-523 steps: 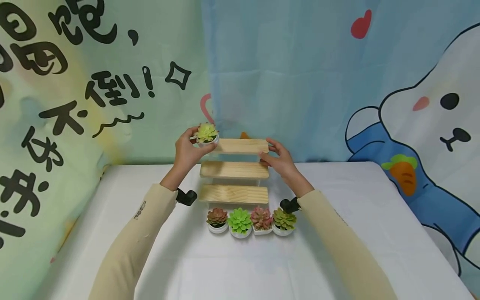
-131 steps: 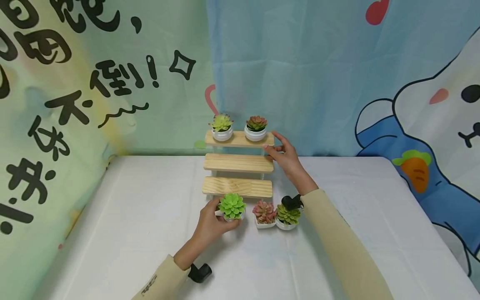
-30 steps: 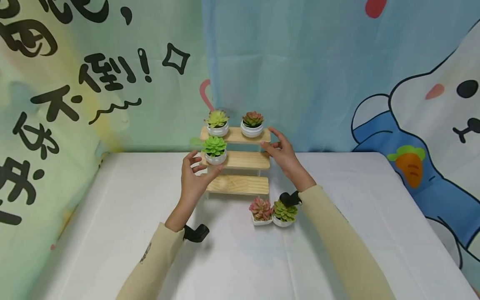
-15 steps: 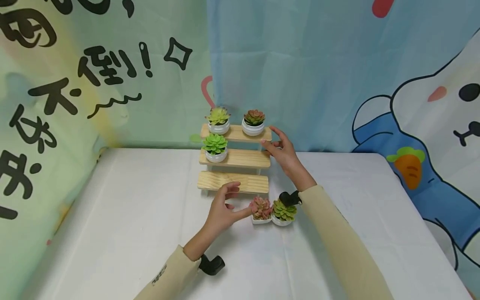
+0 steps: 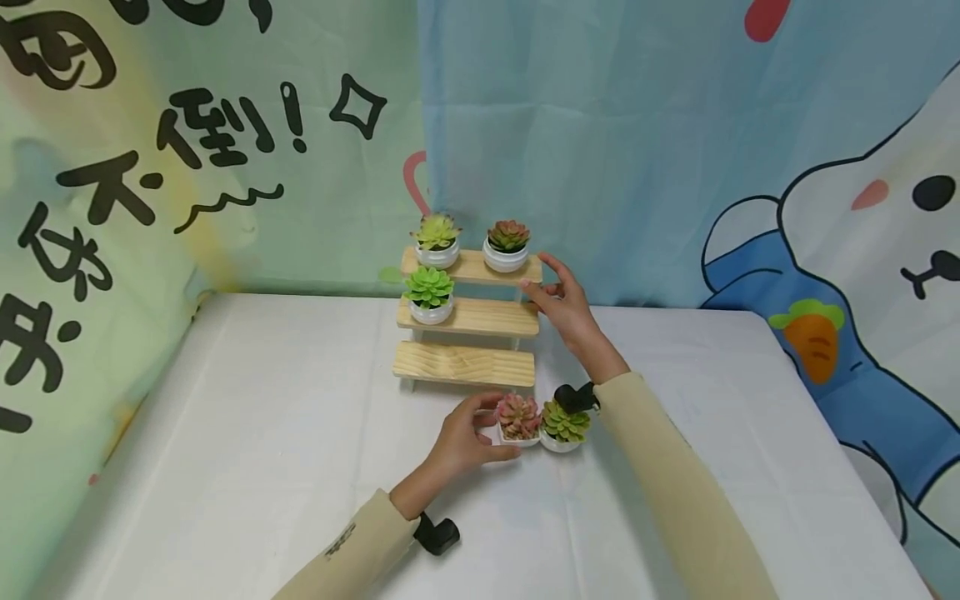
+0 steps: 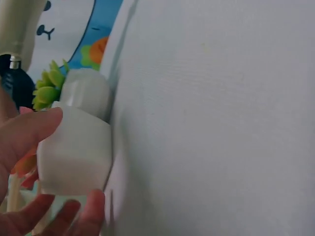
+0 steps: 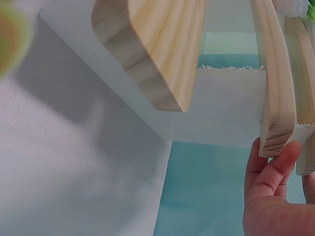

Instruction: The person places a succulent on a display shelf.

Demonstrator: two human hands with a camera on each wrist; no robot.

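My left hand (image 5: 465, 437) is round the small white square pot (image 6: 76, 152) of a pink succulent (image 5: 517, 417) on the table. In the left wrist view the thumb lies over one side of the pot and the fingertips are at the opposite side. My right hand (image 5: 566, 312) grips the right end of a three-tier wooden display stand (image 5: 465, 363), its thumb on the end of the middle board (image 7: 278, 113). A bright green succulent (image 5: 429, 287) sits at the left of the middle tier. On the top tier stand a yellow-green succulent (image 5: 437, 233) and a reddish one (image 5: 507, 238).
Close beside the square pot is an olive-green succulent (image 5: 564, 423), partly behind the black right wrist camera (image 5: 573, 398). The white-clothed table (image 5: 262, 467) meets a printed curtain (image 5: 600, 167) just behind the stand.
My left hand has let go of the bright green succulent on the middle tier and come down and right to the pink succulent. The right hand keeps its hold on the stand.
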